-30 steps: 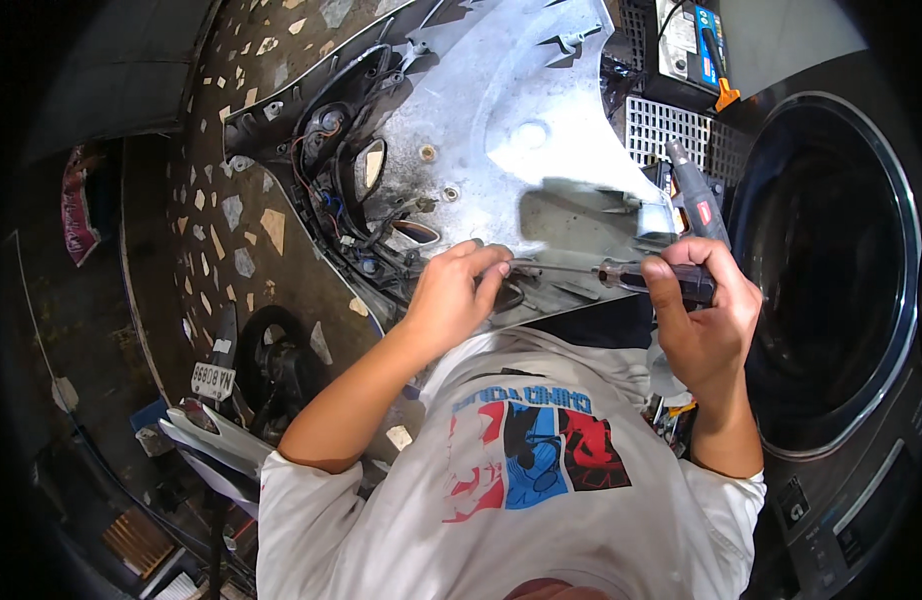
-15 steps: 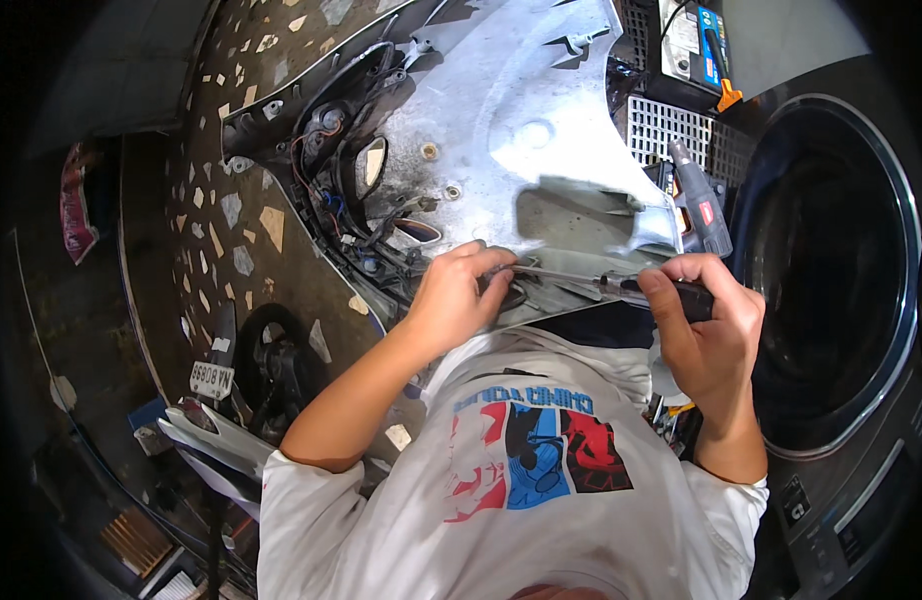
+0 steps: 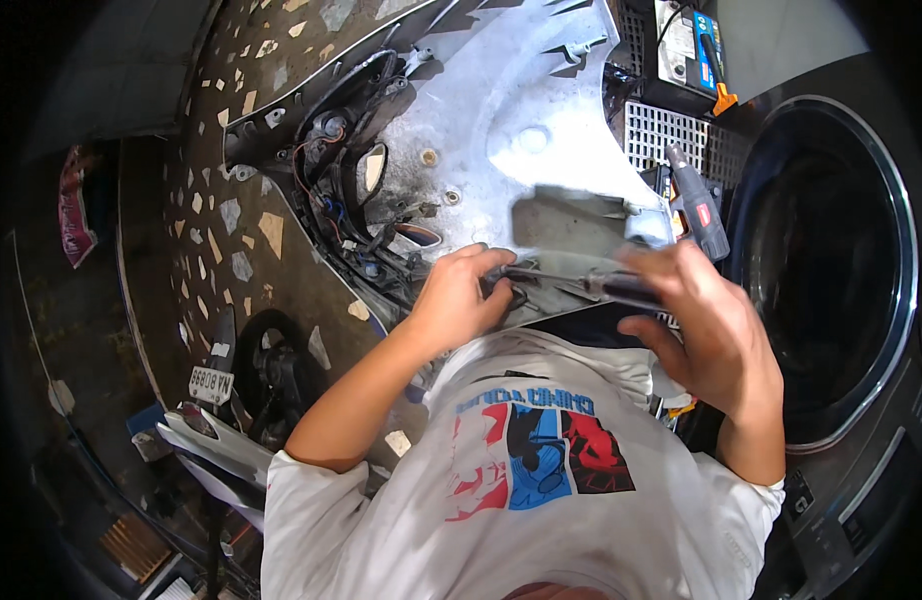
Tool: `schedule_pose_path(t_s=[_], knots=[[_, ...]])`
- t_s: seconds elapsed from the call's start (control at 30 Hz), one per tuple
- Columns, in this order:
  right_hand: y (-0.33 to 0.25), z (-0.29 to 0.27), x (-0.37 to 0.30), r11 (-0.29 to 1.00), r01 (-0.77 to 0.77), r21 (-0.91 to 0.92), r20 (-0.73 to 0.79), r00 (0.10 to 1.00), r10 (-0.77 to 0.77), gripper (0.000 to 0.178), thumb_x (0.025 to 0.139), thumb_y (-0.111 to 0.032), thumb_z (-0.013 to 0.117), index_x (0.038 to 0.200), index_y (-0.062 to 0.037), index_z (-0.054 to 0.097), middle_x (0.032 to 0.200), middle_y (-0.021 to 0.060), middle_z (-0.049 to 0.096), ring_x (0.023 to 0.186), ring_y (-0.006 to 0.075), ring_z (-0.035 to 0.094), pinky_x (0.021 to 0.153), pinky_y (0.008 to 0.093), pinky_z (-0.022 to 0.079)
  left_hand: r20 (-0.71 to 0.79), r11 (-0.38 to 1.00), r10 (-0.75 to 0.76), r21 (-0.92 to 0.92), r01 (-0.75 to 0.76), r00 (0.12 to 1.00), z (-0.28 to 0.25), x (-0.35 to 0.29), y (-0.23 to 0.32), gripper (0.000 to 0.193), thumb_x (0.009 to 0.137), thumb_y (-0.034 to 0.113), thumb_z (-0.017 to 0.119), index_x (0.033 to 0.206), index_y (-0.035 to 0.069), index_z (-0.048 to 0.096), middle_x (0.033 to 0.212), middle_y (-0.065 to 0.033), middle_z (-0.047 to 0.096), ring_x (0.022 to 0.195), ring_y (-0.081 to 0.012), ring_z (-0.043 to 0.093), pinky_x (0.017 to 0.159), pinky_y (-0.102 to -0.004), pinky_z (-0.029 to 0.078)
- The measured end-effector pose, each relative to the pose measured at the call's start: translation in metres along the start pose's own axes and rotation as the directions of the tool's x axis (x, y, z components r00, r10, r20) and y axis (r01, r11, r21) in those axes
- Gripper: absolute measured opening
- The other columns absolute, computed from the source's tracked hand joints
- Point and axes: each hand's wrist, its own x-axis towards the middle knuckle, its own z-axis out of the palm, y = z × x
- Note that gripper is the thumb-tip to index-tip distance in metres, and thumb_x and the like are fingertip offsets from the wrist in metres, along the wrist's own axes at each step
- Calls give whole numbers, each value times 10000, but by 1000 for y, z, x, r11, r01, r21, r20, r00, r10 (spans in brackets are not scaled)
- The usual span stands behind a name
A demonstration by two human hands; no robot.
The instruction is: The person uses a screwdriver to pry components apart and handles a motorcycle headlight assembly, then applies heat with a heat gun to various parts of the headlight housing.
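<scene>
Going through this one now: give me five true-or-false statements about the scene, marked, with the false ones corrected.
1. The left hand is at the tip end of the screwdriver. True.
2. A grey nozzled tool lies to the right of the pale panel. True.
3. The right hand is holding the grey nozzled tool. False: it is at the screwdriver's handle.
4. The orange clip lies beside the left hand. False: the orange clip is beside the battery, upper right.
5. The shirt is plain black. False: it is white with a coloured print.
</scene>
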Motion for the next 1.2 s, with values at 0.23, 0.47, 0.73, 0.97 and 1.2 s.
schedule_pose_path(t_s=[0.23, 0.47, 0.73, 0.97, 1.2], knots=[[10, -5, 3, 983, 182, -21, -40, 982, -183, 254, 825, -64, 795, 1052, -27, 688, 884, 170, 640, 787, 390, 680, 700, 430, 552, -30, 999, 10, -36, -11, 1000, -1, 3, -7, 245, 903, 71, 536, 1062, -36, 688, 881, -207, 658, 711, -307, 644, 726, -397, 517], [2, -9, -7, 985, -160, -69, 72, 984, 165, 310, 770, 90, 738, 1052, -27, 680, 1146, 188, 571, 903, 376, 641, 765, 437, 545, -107, 992, 112, -54, -118, 988, 2, 1, -14, 262, 924, 69, 465, 1058, -31, 668, 917, -223, 654, 851, -364, 662, 808, -422, 512], [2, -6, -11, 977, -207, -49, 35, 977, 209, 437, 817, -20, 776, 1226, -13, 621, 1133, 170, 628, 874, 427, 656, 720, 453, 546, 10, 995, 58, 83, -59, 998, 0, 1, -5, 247, 876, 85, 609, 1095, 38, 715, 838, -172, 610, 809, -345, 627, 754, -435, 495], [-6, -12, 0, 980, 78, 183, -53, 996, -70, 355, 801, 15, 771, 1129, 0, 636, 1181, 192, 629, 890, 377, 669, 722, 429, 547, 13, 992, 59, 113, -60, 998, 4, 3, -9, 244, 874, 84, 612, 1082, 38, 732, 812, -173, 605, 798, -350, 621, 752, -439, 495], [6, -10, 1, 980, 176, 95, -119, 979, -164, 220, 878, -98, 752, 1058, -18, 655, 849, 231, 655, 757, 430, 667, 693, 467, 538, 38, 993, 69, 93, -73, 997, 0, 8, -4, 235, 878, 72, 624, 1083, 44, 736, 825, -173, 615, 807, -349, 628, 766, -432, 504]])
